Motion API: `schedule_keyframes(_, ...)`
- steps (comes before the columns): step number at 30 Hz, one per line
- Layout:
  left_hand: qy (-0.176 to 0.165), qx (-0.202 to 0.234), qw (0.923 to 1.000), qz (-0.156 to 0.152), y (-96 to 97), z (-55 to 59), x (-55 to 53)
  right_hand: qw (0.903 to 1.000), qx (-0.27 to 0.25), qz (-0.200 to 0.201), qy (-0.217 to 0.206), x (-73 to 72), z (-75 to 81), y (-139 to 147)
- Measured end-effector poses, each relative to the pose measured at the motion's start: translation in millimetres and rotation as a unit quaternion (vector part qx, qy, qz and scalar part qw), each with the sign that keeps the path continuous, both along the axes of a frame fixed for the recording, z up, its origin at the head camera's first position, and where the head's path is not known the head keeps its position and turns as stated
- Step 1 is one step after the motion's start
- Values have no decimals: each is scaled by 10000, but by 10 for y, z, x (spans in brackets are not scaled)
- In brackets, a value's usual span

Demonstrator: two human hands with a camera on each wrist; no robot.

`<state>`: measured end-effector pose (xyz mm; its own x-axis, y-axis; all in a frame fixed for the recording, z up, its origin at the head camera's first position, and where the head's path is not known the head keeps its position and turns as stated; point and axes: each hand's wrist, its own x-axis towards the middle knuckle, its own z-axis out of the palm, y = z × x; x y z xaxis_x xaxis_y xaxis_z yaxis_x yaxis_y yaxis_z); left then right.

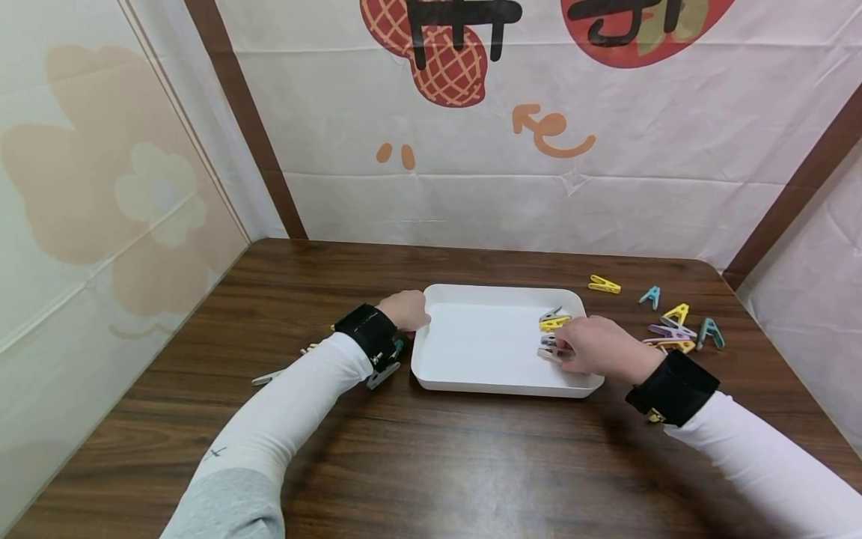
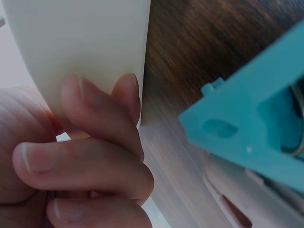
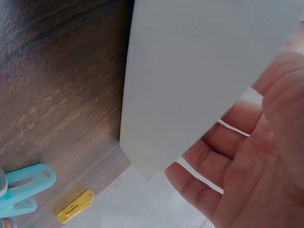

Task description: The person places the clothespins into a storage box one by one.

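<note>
A white rectangular tray (image 1: 478, 344) lies on the brown table. At its left rim is my left hand (image 1: 406, 310), which grips the tray edge; the left wrist view shows the curled fingers (image 2: 102, 107) against the outer wall. My right hand (image 1: 598, 348) reaches over the tray's right side and pinches a pale clothespin (image 1: 548, 354), whose end shows beside the fingertips. In the right wrist view the tray wall (image 3: 190, 71) hides those fingertips. Close by in the tray, a yellow clothespin (image 1: 554, 324) and grey ones form a short row.
Several loose clothespins lie right of the tray: yellow (image 1: 604, 284), blue (image 1: 650, 297), purple (image 1: 673, 331) and dark green (image 1: 710, 333). Near my left forearm are a grey clothespin (image 1: 266, 378) and a turquoise one (image 2: 256, 109). A printed white cloth (image 1: 471, 202) stands behind the table.
</note>
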<state>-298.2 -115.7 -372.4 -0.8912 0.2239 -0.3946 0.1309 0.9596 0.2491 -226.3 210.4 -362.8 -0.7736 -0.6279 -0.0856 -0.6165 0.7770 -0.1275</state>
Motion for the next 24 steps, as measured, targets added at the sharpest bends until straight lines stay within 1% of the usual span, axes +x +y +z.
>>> schedule_keyframes(6, -9, 51, 10000, -77, -19, -36, -39, 9994, 108, 87, 327, 8, 10, -5)
schedule_keyframes(10, 69, 69, 9999, -63, -16, -26, -4, 9988, 171, 64, 456, 5, 13, -7)
schedule_keyframes(15, 162, 107, 9998, -101, -14, 4, 47, 9985, 196, 32, 501, 4, 15, 1)
schedule_keyframes(20, 167, 133, 9997, -76, -19, -12, 25, 9985, 101, -40, 533, -2, 14, 5)
schedule_keyframes(24, 165, 134, 9998, -56, -21, -32, 21, 9985, -36, -215, 501, 5, 28, 2)
